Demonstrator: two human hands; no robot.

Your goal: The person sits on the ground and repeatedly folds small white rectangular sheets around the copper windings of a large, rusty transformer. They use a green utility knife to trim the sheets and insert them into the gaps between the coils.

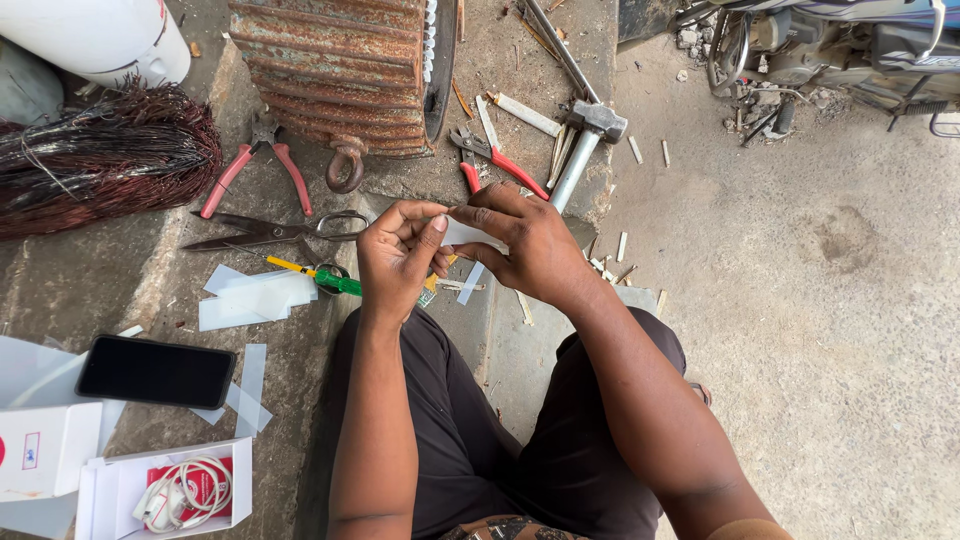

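Note:
My left hand and my right hand meet in front of me and together pinch a small strip of white insulating paper. The fingers of both hands are closed on it. Just below my left hand lies a green-handled screwdriver. More cut white paper pieces lie to its left. A large pair of metal scissors rests above them.
A rusty ribbed motor housing stands ahead, with a bundle of dark copper wire on the left. Red-handled pliers, a cutter and a hammer lie around. A black phone and white boxes sit lower left. A motorbike stands upper right.

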